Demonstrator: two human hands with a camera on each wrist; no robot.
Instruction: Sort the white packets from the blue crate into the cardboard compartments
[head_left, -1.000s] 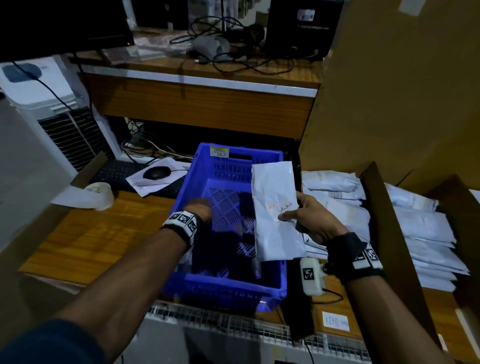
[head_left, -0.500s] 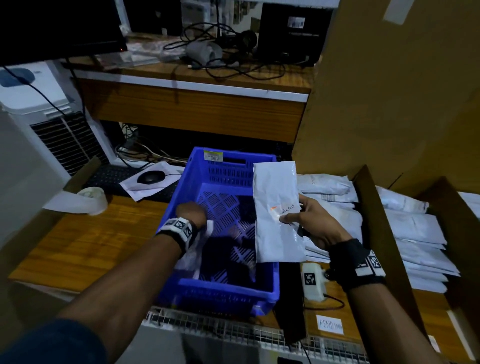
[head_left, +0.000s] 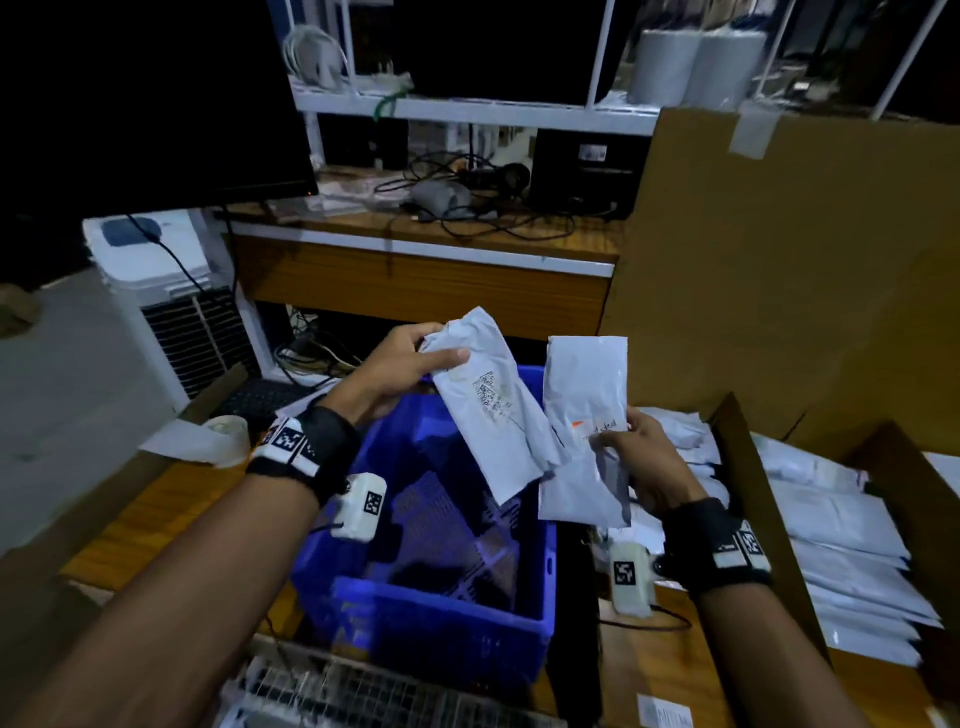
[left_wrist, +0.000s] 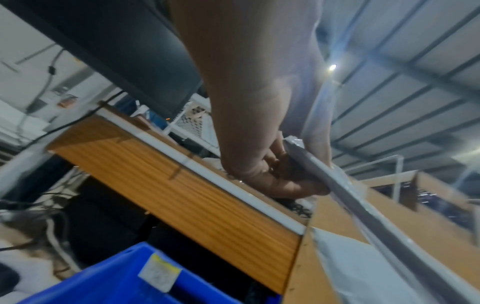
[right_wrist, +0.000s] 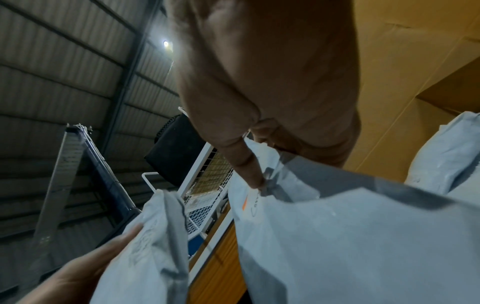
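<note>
My left hand (head_left: 415, 358) pinches the top of a crumpled white packet with a printed label (head_left: 488, 410), held tilted above the blue crate (head_left: 441, 623). My right hand (head_left: 631, 452) grips a second white packet with an orange mark (head_left: 582, 415) by its right edge, upright over the crate's right rim. The two packets overlap slightly at their lower ends. In the left wrist view the fingers (left_wrist: 280, 181) curl round the packet's edge (left_wrist: 363, 216). In the right wrist view the thumb (right_wrist: 249, 166) presses on the packet (right_wrist: 350, 236). The crate's mesh floor looks mostly bare.
Cardboard compartments (head_left: 748, 499) at right hold stacks of white packets (head_left: 841, 545). A tall cardboard sheet (head_left: 805, 270) stands behind them. A wooden desk (head_left: 415, 280) with cables lies beyond the crate, an air cooler (head_left: 171, 291) at left, a tape roll (head_left: 223, 436) and keyboard (head_left: 260, 400) nearby.
My left hand has come up out of the crate holding a packet and raised it beside the right hand's packet. The head view has tilted upward.
</note>
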